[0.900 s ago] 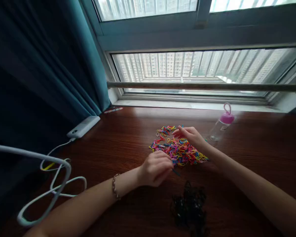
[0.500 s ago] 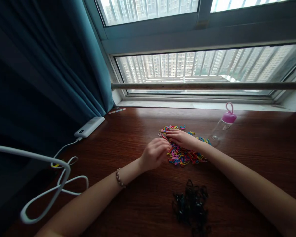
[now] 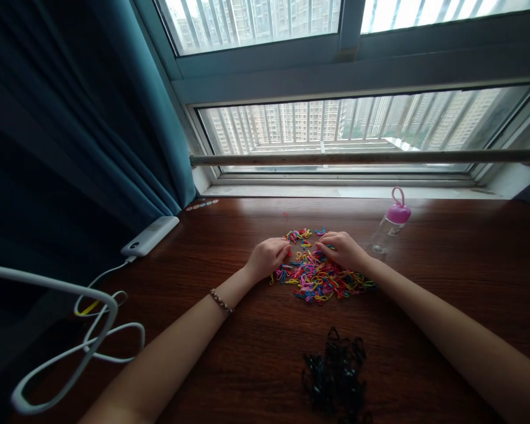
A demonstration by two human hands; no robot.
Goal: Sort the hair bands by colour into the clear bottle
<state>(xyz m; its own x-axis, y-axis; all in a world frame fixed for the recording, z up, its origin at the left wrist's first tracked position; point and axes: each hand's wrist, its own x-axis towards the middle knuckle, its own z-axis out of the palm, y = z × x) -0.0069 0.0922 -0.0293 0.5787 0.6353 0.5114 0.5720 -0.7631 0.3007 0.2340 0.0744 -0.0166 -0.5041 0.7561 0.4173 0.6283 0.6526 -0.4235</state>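
A pile of small coloured loops [image 3: 322,280], pink, yellow, red and blue, lay spread on a dark wood-grained table [image 3: 229,227] beneath a window, its longer axis running roughly left to right. A smaller cluster of loops [image 3: 299,236] sat just beyond the pile's far edge, in the gap between two bare hands. The left hand [image 3: 268,259] rested at the pile's far left edge, its fingers curled to a narrow pinch, with a red loop [image 3: 290,252] beside the tips; whether it was gripped could not be told. The right hand [image 3: 343,251], the nearer of the two to the thick of the pile, lay over its far right edge, thumb and fingers drawn close together; what, if anything, was between them could not be told. Most of the pile spread toward the wearer from both sets of fingertips. A beaded bracelet [image 3: 221,301] circled the left wrist, left of the pile. On the pile's near side lay a tangle of black loops [image 3: 335,377]; beyond it to the right stood a clear bottle with a pink lid [image 3: 398,213]. Well to the pile's left were a white device [image 3: 151,237], a white cord and a blue curtain [image 3: 159,118]; past its far side, a rail [image 3: 366,157] crossed the window [image 3: 300,121].
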